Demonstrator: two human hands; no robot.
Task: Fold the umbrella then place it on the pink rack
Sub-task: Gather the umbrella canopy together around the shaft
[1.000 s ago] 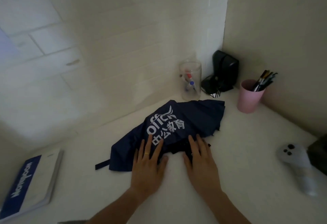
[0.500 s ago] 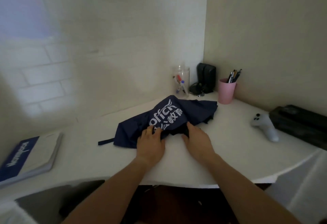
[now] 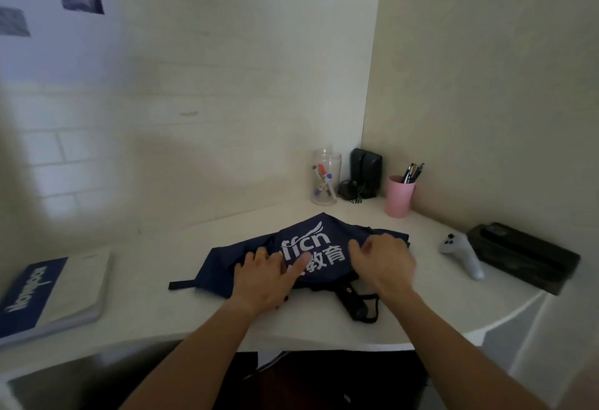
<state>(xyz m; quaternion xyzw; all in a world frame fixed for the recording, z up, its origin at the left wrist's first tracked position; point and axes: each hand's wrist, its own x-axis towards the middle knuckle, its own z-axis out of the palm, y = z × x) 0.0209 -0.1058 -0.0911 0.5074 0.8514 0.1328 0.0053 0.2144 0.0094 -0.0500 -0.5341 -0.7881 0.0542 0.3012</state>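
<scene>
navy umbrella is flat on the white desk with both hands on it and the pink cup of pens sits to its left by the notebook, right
Not quite. In the head view the pink cup of pens stands behind and to the right of the umbrella, near the corner, far from the notebook at the left. The rest holds: left hand and right hand rest on the umbrella on the white desk.

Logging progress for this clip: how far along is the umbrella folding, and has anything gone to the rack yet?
Done: the umbrella is collapsed and lies flat on the desk, canopy loose. In hand: the left hand presses the fabric while the right hand gathers it near the printed lettering; the strap hangs free, unfastened. Left: finish rolling, fasten it, then place it on the rack. No pink rack is in view.
</scene>
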